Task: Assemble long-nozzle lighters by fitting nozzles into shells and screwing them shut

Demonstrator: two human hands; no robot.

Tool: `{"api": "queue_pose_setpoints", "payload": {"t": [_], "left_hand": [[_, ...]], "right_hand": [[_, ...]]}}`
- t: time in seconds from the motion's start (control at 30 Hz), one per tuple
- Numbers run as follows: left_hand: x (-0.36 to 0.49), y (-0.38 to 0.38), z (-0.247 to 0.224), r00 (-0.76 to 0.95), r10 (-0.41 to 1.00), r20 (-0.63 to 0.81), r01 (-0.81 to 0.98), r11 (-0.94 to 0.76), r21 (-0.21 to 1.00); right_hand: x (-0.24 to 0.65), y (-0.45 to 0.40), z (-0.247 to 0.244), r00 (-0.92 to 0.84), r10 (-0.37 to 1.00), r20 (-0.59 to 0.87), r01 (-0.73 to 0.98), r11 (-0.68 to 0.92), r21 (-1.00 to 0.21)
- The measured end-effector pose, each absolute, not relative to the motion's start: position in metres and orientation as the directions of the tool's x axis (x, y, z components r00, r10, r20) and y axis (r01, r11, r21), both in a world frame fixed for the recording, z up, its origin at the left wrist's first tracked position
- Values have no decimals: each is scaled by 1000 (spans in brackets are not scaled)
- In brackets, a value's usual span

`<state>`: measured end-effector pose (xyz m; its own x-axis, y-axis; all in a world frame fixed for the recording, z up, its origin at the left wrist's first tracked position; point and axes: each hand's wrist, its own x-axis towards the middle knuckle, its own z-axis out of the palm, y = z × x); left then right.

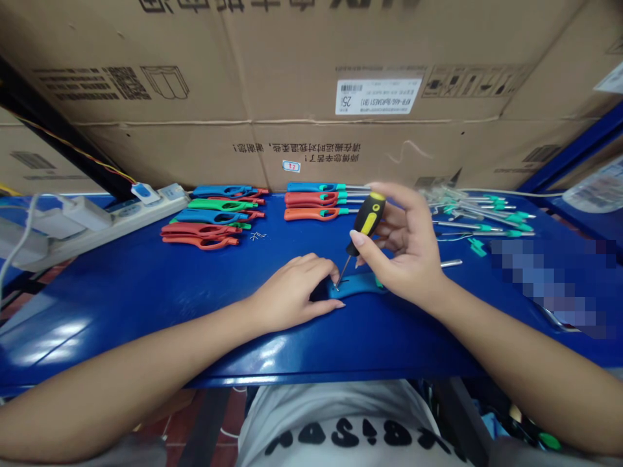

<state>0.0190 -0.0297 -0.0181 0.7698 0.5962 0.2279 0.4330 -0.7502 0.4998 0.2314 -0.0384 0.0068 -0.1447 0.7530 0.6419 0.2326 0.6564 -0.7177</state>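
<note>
A blue lighter body [363, 284] lies flat on the blue table, its right end partly hidden behind my right hand. My left hand [296, 292] grips the left end of that body between thumb and fingers. In my right hand [406, 250] is a black and yellow screwdriver [368, 220], tilted, its shaft pointing down and left. The screwdriver's tip meets the body close to my left fingertips, where a small screw seems to be. Small loose screws [257, 236] lie on the table beyond my left hand.
Red, green and blue handle shells [199, 230] are stacked at the left, near a white power strip [111, 220]. Three lighters [311, 198] with metal tubes lie at the back. Metal rods with green ends [487, 217] are piled at the right. A cardboard box [185, 143] stands behind.
</note>
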Motion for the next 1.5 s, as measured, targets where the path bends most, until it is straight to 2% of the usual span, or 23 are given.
{"api": "queue_pose_setpoints", "payload": {"t": [0.43,1.03,1.13,1.23,1.33,1.4,1.5], "left_hand": [[19,-29,-18,781,577,238,414,-765,494],[20,-28,-18,784,575,234,419,-768,484],[20,-28,-20,785,565,254,416,-785,460],[20,-28,-22,782,561,272,419,-795,438],[20,-28,-24,779,560,283,421,-801,425],[20,-28,-24,778,557,292,422,-807,413],[20,-28,-23,780,552,296,419,-811,407]], "right_hand": [[233,-38,4,-190,672,715,259,737,-624],[236,-38,6,-279,607,744,316,790,-526],[237,-39,8,-360,616,701,298,788,-539],[237,-40,11,-440,640,629,246,760,-601],[236,-40,10,-432,654,621,235,746,-623],[236,-39,8,-405,642,651,261,763,-591],[237,-38,5,-389,588,709,354,806,-475]]}}
